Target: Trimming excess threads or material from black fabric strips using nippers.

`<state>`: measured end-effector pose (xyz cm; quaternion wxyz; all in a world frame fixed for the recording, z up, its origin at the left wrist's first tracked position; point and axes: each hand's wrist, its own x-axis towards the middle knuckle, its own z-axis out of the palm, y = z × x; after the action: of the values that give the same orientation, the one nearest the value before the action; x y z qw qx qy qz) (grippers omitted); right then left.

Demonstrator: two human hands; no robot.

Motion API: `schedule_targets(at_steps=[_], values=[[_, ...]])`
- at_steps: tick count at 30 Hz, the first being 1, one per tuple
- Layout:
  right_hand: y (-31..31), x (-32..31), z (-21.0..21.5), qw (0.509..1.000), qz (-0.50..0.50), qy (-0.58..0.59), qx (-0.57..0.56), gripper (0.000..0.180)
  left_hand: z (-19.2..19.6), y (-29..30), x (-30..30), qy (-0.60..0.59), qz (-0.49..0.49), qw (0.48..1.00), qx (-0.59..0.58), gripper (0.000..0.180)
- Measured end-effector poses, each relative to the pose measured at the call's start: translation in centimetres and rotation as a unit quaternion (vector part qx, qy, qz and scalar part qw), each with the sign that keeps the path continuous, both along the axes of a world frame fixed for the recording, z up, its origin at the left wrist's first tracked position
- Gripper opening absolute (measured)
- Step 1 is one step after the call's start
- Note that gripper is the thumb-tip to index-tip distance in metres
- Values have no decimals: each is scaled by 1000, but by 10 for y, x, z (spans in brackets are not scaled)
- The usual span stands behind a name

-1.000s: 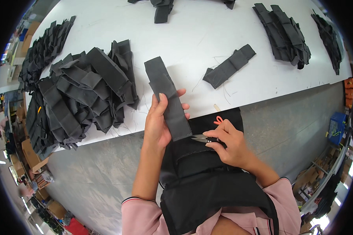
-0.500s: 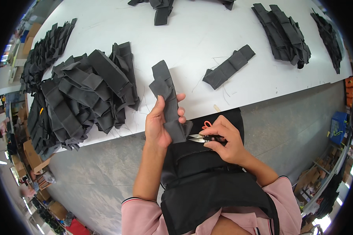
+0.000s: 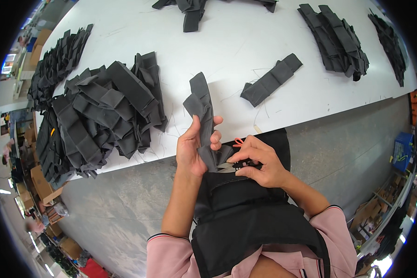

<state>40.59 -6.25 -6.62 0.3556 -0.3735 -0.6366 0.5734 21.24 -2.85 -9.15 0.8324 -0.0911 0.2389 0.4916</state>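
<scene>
Black fabric pieces lie heaped [image 3: 102, 116] and scattered [image 3: 271, 79] on a white table [image 3: 245, 37].

Your left hand [image 3: 193, 148] grips a plain black fabric strip [image 3: 203, 109]; your right hand [image 3: 259, 162], just beside it, holds black-handled snips [image 3: 234, 166] with silver blades and an orange-red loop. Below the grip your apron [image 3: 245, 217] is black and your sleeves [image 3: 167, 257] pink with dark cuff stripes. Beyond the grip the table [image 3: 245, 37] is white, and the fabric pile [image 3: 102, 111] left of it is black.
</scene>
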Motion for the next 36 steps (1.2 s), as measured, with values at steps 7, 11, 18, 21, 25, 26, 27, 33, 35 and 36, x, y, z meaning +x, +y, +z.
schedule_targets(at_steps=[7,11,18,21,25,26,27,33,35,36], values=[[0,1,-5,998,-15,-24,55,26,-1,-1,2,-27,-12,1000,-4,43],[0,1,-4,990,-32,-42,130,26,-5,-2,3,-34,-7,999,-3,42],[1,6,16,996,-66,-64,14,26,8,2,6,150,16,988,23,32],[5,5,-4,994,-84,-61,-40,23,13,5,5,168,15,984,62,32],[-2,9,5,991,-77,-103,21,22,18,5,0,194,2,979,56,33],[-2,6,10,990,-71,-119,39,23,17,4,-2,191,0,980,59,33],[-3,5,13,987,-68,-135,57,23,17,5,-3,190,0,980,59,33],[-1,0,9,978,-7,-190,88,24,16,5,-4,150,-2,987,62,33],[6,1,15,983,-29,-166,65,25,16,4,-6,165,-9,982,88,34],[10,1,17,987,-53,-143,40,26,17,2,-6,165,-8,982,87,34]])
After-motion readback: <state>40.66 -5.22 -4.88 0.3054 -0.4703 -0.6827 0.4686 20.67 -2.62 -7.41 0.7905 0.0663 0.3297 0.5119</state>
